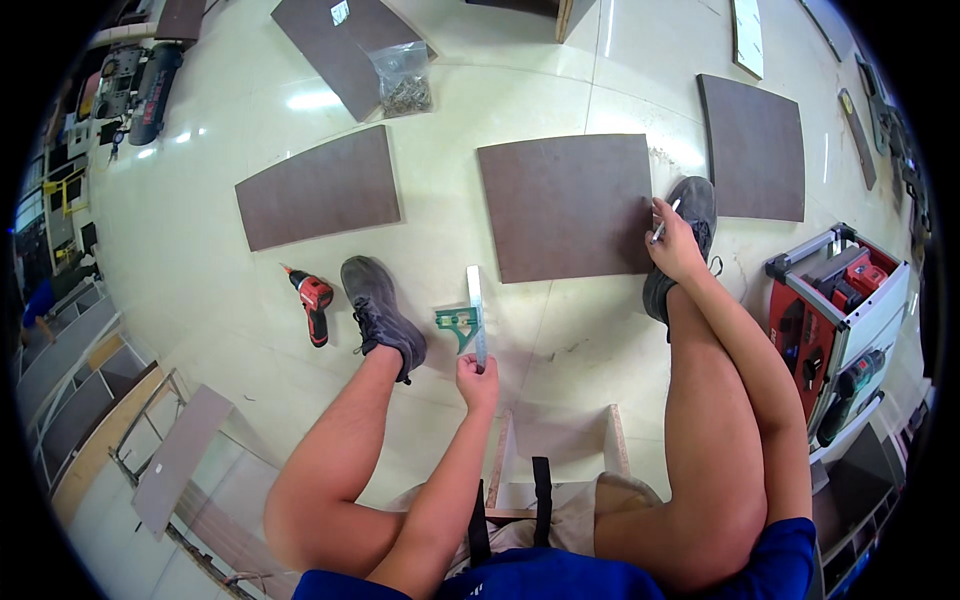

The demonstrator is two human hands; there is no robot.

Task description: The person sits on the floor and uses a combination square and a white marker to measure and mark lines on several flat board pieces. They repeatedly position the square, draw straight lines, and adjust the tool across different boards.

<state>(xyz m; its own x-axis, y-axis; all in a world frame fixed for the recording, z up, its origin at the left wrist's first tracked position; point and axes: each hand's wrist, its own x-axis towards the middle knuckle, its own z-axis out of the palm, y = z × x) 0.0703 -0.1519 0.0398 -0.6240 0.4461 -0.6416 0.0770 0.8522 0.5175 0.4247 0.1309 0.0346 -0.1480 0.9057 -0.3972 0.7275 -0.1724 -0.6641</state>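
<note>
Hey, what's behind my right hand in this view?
A dark shoe shows past your right hand, with the brown board to its left. The hand covers the shoe's middle, so that part can't be seen.

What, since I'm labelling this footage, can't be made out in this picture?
All in the head view:
- Metal ruler, near end: hidden by the left hand.
- Pen, partly: covered by the right hand.
- Small pieces in the clear bag: too small to identify.
- White panel, far end: cut off by the upper edge.
</note>
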